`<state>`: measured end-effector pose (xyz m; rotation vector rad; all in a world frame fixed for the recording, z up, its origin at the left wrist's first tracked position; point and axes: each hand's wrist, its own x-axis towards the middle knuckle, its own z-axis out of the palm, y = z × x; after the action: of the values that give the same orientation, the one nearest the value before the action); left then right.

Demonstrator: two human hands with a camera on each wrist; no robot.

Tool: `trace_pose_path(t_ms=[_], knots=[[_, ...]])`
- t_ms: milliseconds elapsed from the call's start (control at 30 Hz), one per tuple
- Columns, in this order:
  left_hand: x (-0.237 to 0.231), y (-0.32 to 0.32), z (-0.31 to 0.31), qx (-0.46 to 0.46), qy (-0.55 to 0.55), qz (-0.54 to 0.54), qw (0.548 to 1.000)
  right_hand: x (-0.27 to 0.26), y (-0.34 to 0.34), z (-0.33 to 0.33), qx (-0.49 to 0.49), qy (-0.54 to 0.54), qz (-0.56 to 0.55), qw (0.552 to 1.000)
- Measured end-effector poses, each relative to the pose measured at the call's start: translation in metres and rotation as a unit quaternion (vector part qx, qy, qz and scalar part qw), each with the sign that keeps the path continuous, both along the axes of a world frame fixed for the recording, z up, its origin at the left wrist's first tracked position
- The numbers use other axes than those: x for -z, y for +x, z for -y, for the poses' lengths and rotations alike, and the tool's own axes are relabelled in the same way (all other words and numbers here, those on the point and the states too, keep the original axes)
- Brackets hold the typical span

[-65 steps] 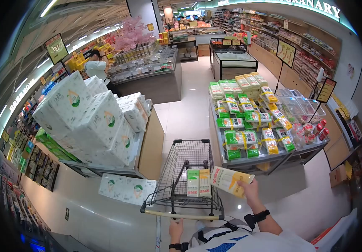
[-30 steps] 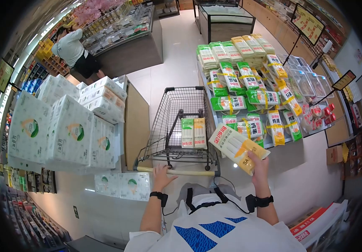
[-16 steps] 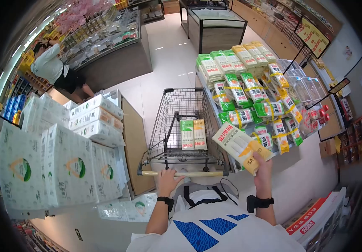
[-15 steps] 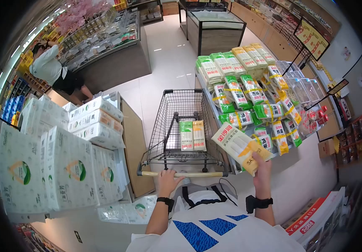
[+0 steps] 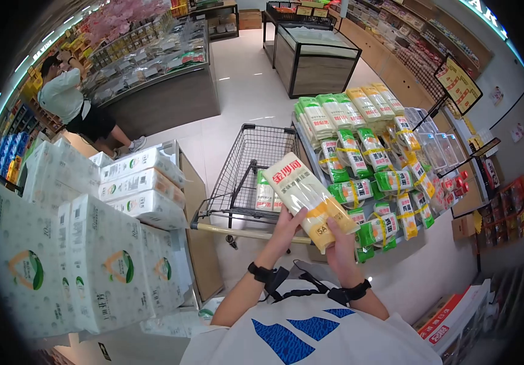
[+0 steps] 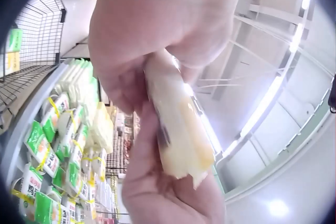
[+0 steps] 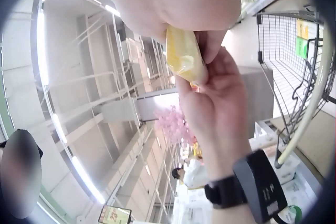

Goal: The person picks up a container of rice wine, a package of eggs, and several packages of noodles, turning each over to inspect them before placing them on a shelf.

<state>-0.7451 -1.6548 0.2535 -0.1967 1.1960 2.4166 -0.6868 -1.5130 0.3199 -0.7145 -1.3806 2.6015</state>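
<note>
A pack of dried noodles (image 5: 303, 193) with a clear and yellow wrapper is held tilted in front of my body, over the near end of the shopping cart (image 5: 224, 190). My left hand (image 5: 287, 229) grips its left edge, thumb on the front. On the lower right corner, my right hand (image 5: 340, 248) holds it with the thumb on top. Seen edge-on in the left wrist view, the noodle pack (image 6: 181, 124) lies between both hands. Inside the cart another noodle pack (image 5: 265, 193) with a green top lies partly hidden behind the held one.
A display table with several noodle packs (image 5: 353, 155) stands to the right of the cart. Stacked tissue packages (image 5: 113, 261) rise on the left. The cart's handle (image 5: 241, 233) lies just beyond my left forearm. A person (image 5: 64, 94) stands at the far left counter.
My left hand has left the cart handle and taken hold of the noodle pack. My right hand has brought the pack left, in front of my body. The cart appears turned slightly.
</note>
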Motion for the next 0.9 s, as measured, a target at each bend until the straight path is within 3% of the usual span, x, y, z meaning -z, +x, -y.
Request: trace_pose_path(t_ms=[33, 133, 200, 333, 433, 533, 600, 733, 767, 833, 867, 900], knots=[[-0.006, -0.005, -0.004, -0.079, 0.011, -0.037, 0.996, -0.001, -0.003, 0.009, -0.025, -0.007, -0.002, 1.000], [-0.030, -0.021, 0.008, -0.114, 0.011, -0.094, 0.989, -0.010, -0.018, 0.004, -0.075, 0.009, -0.011, 0.997], [-0.047, -0.026, 0.017, -0.130, 0.000, -0.101, 0.986, 0.001, -0.027, -0.021, -0.152, -0.095, -0.052, 0.983], [-0.079, -0.045, 0.036, -0.097, -0.053, -0.159, 0.981, -0.001, -0.055, -0.053, -0.246, -0.062, -0.061, 0.965], [-0.094, -0.058, 0.038, -0.047, -0.063, -0.193, 0.978, -0.016, -0.073, -0.047, -0.348, 0.081, -0.067, 0.931], [-0.105, -0.074, 0.029, 0.022, -0.104, -0.240, 0.965, -0.016, -0.095, -0.049, -0.392, 0.105, -0.061, 0.912], [-0.116, -0.092, 0.013, 0.027, -0.118, -0.246, 0.962, -0.013, -0.113, -0.058, -0.383, 0.084, -0.078, 0.917], [-0.109, -0.124, -0.030, -0.017, -0.186, -0.261, 0.947, -0.017, -0.144, -0.067, -0.274, 0.162, -0.176, 0.932], [-0.104, -0.128, -0.046, -0.065, -0.204, -0.280, 0.936, -0.022, -0.149, -0.072, -0.259, 0.312, -0.166, 0.899], [-0.089, -0.142, -0.071, -0.108, -0.270, -0.316, 0.903, -0.020, -0.158, -0.081, -0.217, 0.573, -0.121, 0.781], [-0.088, -0.148, -0.078, -0.103, -0.270, -0.316, 0.904, -0.026, -0.162, -0.081, -0.215, 0.572, -0.117, 0.783], [-0.088, -0.154, -0.080, -0.092, -0.228, -0.262, 0.933, -0.033, -0.164, -0.081, -0.205, 0.627, -0.141, 0.738]])
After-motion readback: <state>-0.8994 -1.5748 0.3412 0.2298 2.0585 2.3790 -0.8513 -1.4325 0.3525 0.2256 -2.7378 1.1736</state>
